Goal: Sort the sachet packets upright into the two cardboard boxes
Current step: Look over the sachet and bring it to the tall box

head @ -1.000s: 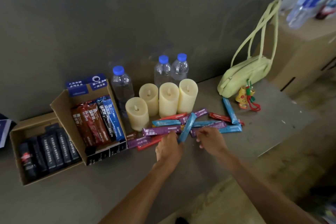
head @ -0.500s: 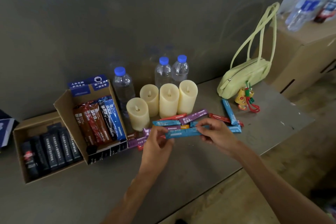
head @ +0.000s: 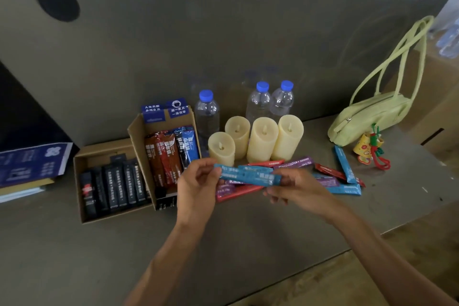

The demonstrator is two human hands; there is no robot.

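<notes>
Gripping sachet (head: 248,177) (blue): left hand (head: 197,190), right hand (head: 296,190).

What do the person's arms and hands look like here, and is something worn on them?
The left hand and the right hand are bare, with no gloves and no rings that I can see. Both forearms are bare too: no sleeve, watch or bracelet shows in this view.

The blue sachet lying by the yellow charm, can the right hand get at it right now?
Probably, once freed: the right hand pinches the held blue sachet together with the left hand. The lone blue sachet lies uncovered, with nothing in between.
</notes>
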